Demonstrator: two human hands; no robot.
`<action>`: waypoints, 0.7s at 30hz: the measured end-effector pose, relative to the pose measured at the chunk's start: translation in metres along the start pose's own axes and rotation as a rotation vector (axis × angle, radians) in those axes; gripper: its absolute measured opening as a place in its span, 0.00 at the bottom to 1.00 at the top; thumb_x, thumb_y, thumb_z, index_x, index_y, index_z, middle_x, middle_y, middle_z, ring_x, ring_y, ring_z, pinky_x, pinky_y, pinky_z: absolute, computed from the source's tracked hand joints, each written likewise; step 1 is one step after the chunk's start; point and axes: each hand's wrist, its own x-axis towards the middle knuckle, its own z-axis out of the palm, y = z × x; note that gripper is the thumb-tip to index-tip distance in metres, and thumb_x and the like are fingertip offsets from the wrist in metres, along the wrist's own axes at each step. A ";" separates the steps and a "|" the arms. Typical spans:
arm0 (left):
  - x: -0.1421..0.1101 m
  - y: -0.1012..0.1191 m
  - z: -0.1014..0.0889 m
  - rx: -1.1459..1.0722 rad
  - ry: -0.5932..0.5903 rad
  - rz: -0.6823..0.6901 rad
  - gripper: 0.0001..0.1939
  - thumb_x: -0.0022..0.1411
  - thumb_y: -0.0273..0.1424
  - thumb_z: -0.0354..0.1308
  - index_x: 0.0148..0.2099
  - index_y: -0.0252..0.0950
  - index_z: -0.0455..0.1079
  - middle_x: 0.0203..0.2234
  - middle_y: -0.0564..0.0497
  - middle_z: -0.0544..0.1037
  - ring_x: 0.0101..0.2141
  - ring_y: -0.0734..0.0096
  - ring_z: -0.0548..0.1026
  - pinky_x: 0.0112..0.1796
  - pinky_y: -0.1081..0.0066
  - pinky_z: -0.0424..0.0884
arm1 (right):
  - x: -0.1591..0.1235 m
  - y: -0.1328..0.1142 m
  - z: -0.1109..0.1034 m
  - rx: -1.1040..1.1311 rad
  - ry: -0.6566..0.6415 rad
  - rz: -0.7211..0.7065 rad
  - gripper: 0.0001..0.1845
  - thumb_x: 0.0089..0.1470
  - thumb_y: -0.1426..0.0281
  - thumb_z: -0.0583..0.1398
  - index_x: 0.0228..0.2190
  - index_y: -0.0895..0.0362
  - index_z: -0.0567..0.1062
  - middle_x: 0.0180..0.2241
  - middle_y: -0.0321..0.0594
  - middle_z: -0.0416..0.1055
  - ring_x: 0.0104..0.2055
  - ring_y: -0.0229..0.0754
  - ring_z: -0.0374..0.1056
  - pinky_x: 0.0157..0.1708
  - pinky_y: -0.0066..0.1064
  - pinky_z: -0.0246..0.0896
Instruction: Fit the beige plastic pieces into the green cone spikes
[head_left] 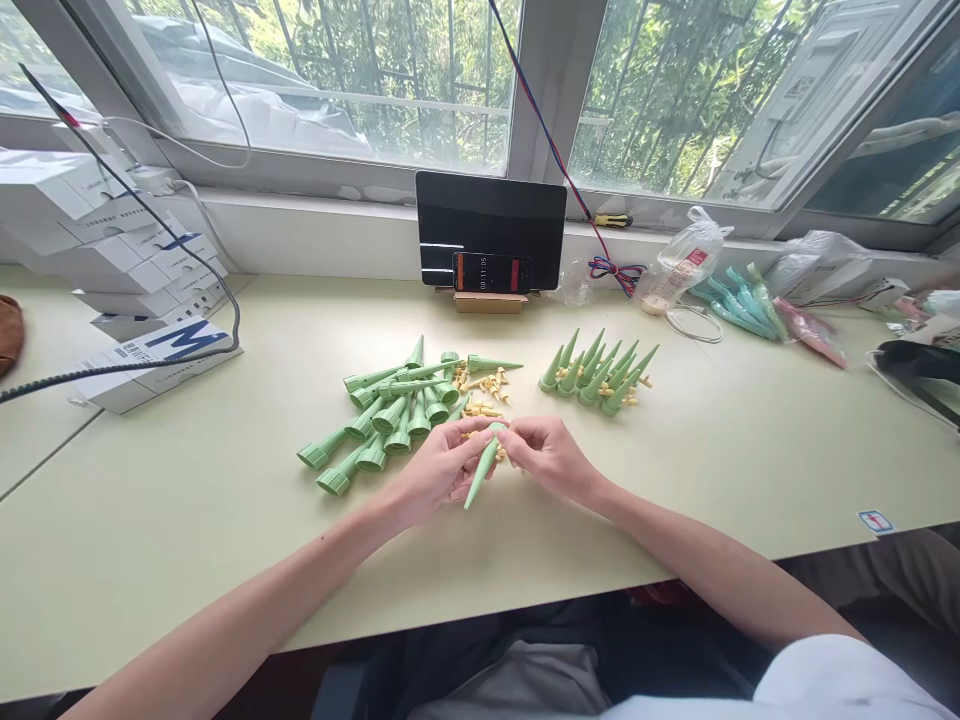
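My left hand [439, 462] is closed around a green plastic spike [482, 474], a hollow tapered cone whose tip points down toward me. At the spike's wide end, the thumb and fingers of my right hand [551, 455] are pinched together; whatever they hold is hidden. Just beyond my hands lie small yellow valve-like pieces [491, 386], some partly covered by my fingers. To the left is a loose pile of green spikes [397, 416], mostly on their sides. Several more green spikes [600, 378] stand tip up in rows at the right, with yellow pieces sticking out of their sides.
A phone [491, 273] showing a timer leans against a dark tablet [491, 215] at the back. White boxes [150, 270] are stacked at left, with a black cable [236, 300] over them. Plastic bags [682, 260] and bundled wires [619, 270] lie along the window sill side.
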 end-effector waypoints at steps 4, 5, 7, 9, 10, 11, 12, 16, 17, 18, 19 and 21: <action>0.000 -0.001 0.001 0.009 0.000 0.006 0.28 0.56 0.47 0.66 0.52 0.34 0.73 0.22 0.52 0.71 0.19 0.81 0.63 0.18 0.79 0.54 | 0.000 0.000 0.001 0.047 -0.004 0.024 0.25 0.59 0.57 0.56 0.17 0.57 0.62 0.17 0.30 0.55 0.19 0.31 0.49 0.19 0.26 0.43; 0.000 -0.001 0.001 0.010 0.000 0.007 0.28 0.55 0.47 0.66 0.52 0.34 0.73 0.22 0.52 0.71 0.19 0.81 0.62 0.18 0.79 0.53 | 0.000 0.001 0.001 0.051 -0.004 0.025 0.25 0.59 0.57 0.56 0.17 0.57 0.62 0.17 0.30 0.54 0.19 0.30 0.48 0.19 0.26 0.43; 0.000 -0.002 0.001 0.012 -0.001 0.009 0.28 0.55 0.47 0.66 0.51 0.33 0.74 0.22 0.53 0.70 0.19 0.82 0.61 0.17 0.79 0.51 | 0.000 0.001 0.001 0.056 -0.004 0.026 0.24 0.59 0.57 0.56 0.17 0.57 0.62 0.17 0.30 0.54 0.19 0.30 0.48 0.19 0.26 0.43; 0.000 -0.002 0.001 0.013 0.004 0.008 0.28 0.55 0.47 0.67 0.51 0.34 0.74 0.22 0.53 0.70 0.19 0.82 0.61 0.17 0.79 0.50 | 0.000 0.002 0.001 0.052 -0.002 0.029 0.24 0.59 0.57 0.56 0.17 0.57 0.62 0.17 0.30 0.54 0.19 0.30 0.48 0.19 0.26 0.42; 0.000 -0.002 0.001 0.013 0.008 0.009 0.27 0.55 0.47 0.67 0.51 0.34 0.74 0.22 0.53 0.70 0.19 0.82 0.61 0.17 0.79 0.51 | 0.000 0.002 0.001 0.046 -0.001 0.028 0.24 0.59 0.57 0.57 0.17 0.57 0.62 0.17 0.30 0.54 0.19 0.30 0.48 0.19 0.26 0.42; 0.000 -0.002 0.000 0.013 0.009 0.010 0.27 0.55 0.47 0.67 0.50 0.34 0.74 0.22 0.53 0.71 0.19 0.82 0.61 0.17 0.79 0.52 | 0.000 0.003 0.001 0.038 0.000 0.027 0.25 0.59 0.57 0.56 0.17 0.57 0.62 0.17 0.30 0.54 0.19 0.30 0.48 0.19 0.26 0.42; 0.000 -0.002 0.000 0.013 0.009 0.010 0.26 0.55 0.46 0.67 0.50 0.34 0.74 0.22 0.53 0.71 0.19 0.82 0.61 0.18 0.79 0.52 | 0.000 0.003 0.001 0.031 0.000 0.025 0.25 0.59 0.57 0.56 0.17 0.57 0.62 0.17 0.30 0.54 0.19 0.30 0.47 0.19 0.26 0.42; 0.001 -0.004 -0.001 0.018 -0.005 0.023 0.25 0.57 0.46 0.66 0.50 0.34 0.74 0.23 0.53 0.71 0.19 0.82 0.61 0.18 0.79 0.53 | 0.000 0.003 0.000 0.003 0.000 0.014 0.24 0.60 0.57 0.56 0.17 0.57 0.62 0.17 0.30 0.53 0.20 0.30 0.47 0.19 0.26 0.42; 0.001 -0.004 -0.002 0.019 -0.010 0.028 0.25 0.57 0.46 0.65 0.50 0.34 0.74 0.23 0.52 0.71 0.18 0.83 0.60 0.18 0.79 0.53 | 0.000 0.003 0.000 -0.002 0.001 0.009 0.24 0.60 0.58 0.56 0.17 0.57 0.62 0.17 0.30 0.53 0.20 0.31 0.47 0.19 0.26 0.42; 0.001 -0.004 -0.002 0.020 -0.015 0.032 0.24 0.58 0.46 0.65 0.50 0.34 0.74 0.23 0.52 0.71 0.18 0.83 0.60 0.18 0.79 0.53 | 0.000 0.003 0.000 -0.007 0.002 0.002 0.24 0.60 0.58 0.56 0.17 0.57 0.62 0.17 0.30 0.53 0.20 0.31 0.47 0.19 0.26 0.42; 0.001 -0.005 -0.002 0.020 -0.021 0.036 0.24 0.58 0.46 0.64 0.50 0.34 0.74 0.23 0.53 0.71 0.18 0.83 0.59 0.18 0.79 0.52 | 0.000 0.003 0.000 -0.012 0.003 -0.004 0.24 0.60 0.59 0.56 0.17 0.57 0.61 0.17 0.30 0.52 0.20 0.31 0.47 0.19 0.26 0.42; 0.001 -0.005 -0.002 0.019 -0.032 0.042 0.23 0.59 0.46 0.64 0.50 0.34 0.74 0.23 0.53 0.70 0.17 0.84 0.57 0.18 0.78 0.50 | 0.000 0.004 0.001 -0.020 0.006 -0.013 0.24 0.60 0.59 0.56 0.17 0.57 0.61 0.17 0.30 0.52 0.20 0.31 0.47 0.20 0.27 0.42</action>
